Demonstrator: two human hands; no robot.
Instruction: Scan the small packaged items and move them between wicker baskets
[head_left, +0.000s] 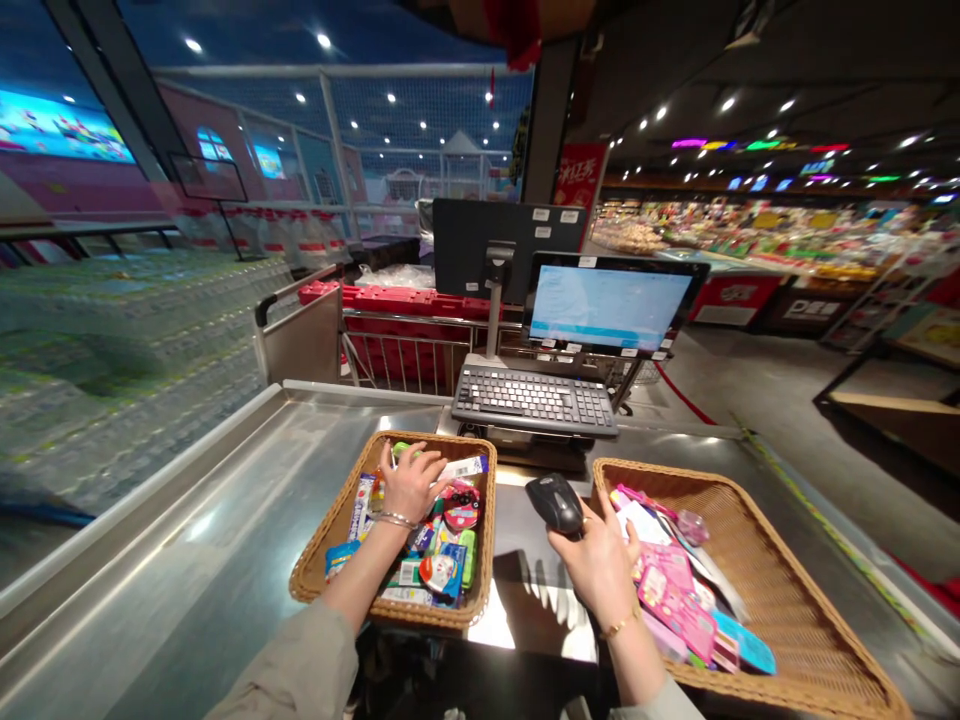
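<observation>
My left hand (411,487) reaches into the left wicker basket (330,540), fingers spread over small packaged goods. Near its fingertips are a green item (403,449) and a white packet with a barcode (465,467); I cannot make out a hold on either. Red, blue and green packs, among them a round-fronted red and white pack (437,573), fill the same basket. In my right hand (600,565) is a black handheld barcode scanner (555,502), raised between the two baskets. Its handle is mostly hidden by my fingers.
Beside my right hand stands a larger wicker basket (795,570) with pink packs (675,600) and a blue item (744,643). A keyboard (534,398) and a lit monitor (611,305) stand behind. The metal counter (225,520) has a raised rim; shopping carts (405,340) stand beyond.
</observation>
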